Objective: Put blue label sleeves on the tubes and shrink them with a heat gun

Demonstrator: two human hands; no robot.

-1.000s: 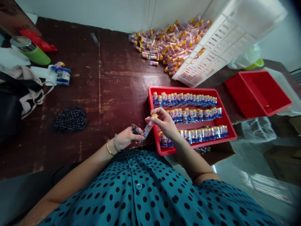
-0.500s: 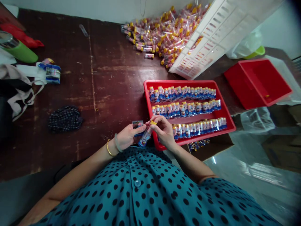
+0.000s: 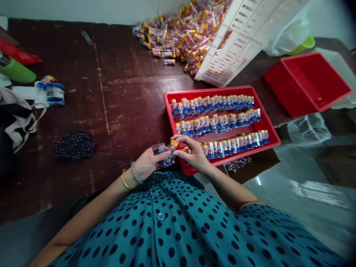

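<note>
A small clear tube with a yellow cap is between my two hands, near the tray's front left corner. My right hand pinches it close to the cap. My left hand is closed around printed plastic film pieces, dark and blue, and its thumb presses by the tube's lower part. A blue printed wrap shows around that lower end. Beside my right hand, the red tray holds rows of yellow-capped tubes in blue wraps.
A heap of unwrapped yellow-capped tubes lies at the back against a tilted white basket. A red bin stands right. Dark patterned cloth, a green bottle and a blue packet lie left. Below the tray is a cardboard box.
The tube has sunk deeper into the blue wrap and is nearer my left fingers. My right fingers have shifted from over the cap to its side. The whole view has shifted slightly.
</note>
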